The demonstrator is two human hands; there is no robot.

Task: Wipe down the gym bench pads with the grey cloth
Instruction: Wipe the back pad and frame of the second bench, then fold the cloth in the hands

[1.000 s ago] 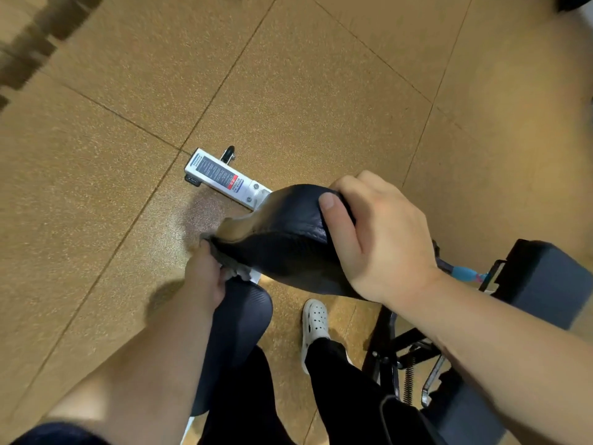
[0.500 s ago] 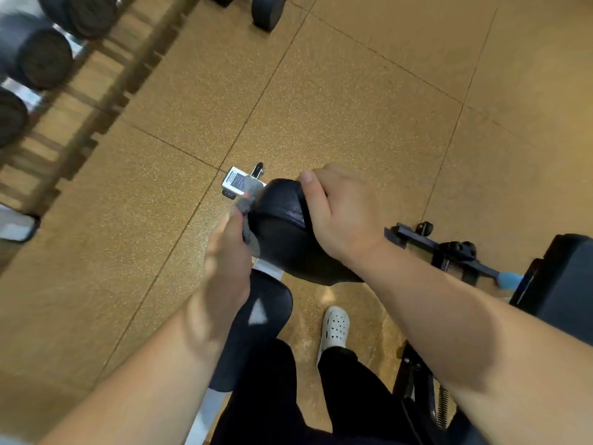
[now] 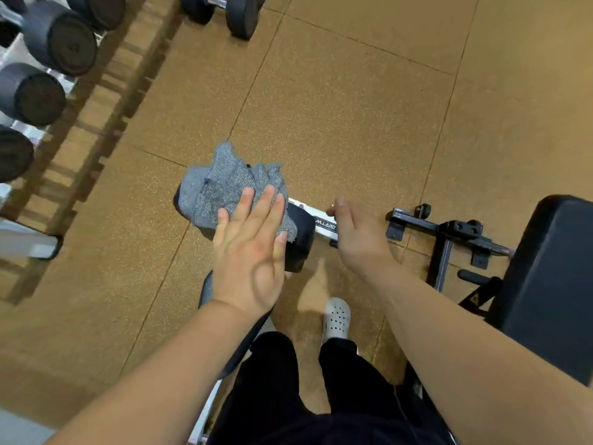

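Observation:
The grey cloth (image 3: 224, 184) lies spread over the top of a small black roller pad (image 3: 300, 239) in the middle of the view. My left hand (image 3: 250, 252) presses flat on the cloth with straight fingers. Just right of the pad, my right hand (image 3: 359, 239) hovers with loosely curled fingers and holds nothing, above the white frame bar (image 3: 324, 224). A second dark pad (image 3: 207, 290) shows under my left wrist. The large black bench pad (image 3: 552, 284) stands at the right edge.
The black metal bench frame (image 3: 442, 232) runs between the roller and the large pad. A dumbbell rack (image 3: 57, 43) lines the left side, and one dumbbell (image 3: 237, 14) lies on the floor at the top. My white shoe (image 3: 335, 319) stands below the hands.
My right hand has let go of the roller pad and moved right. My left hand brought the cloth up from the pad's side onto its top and flattened on it.

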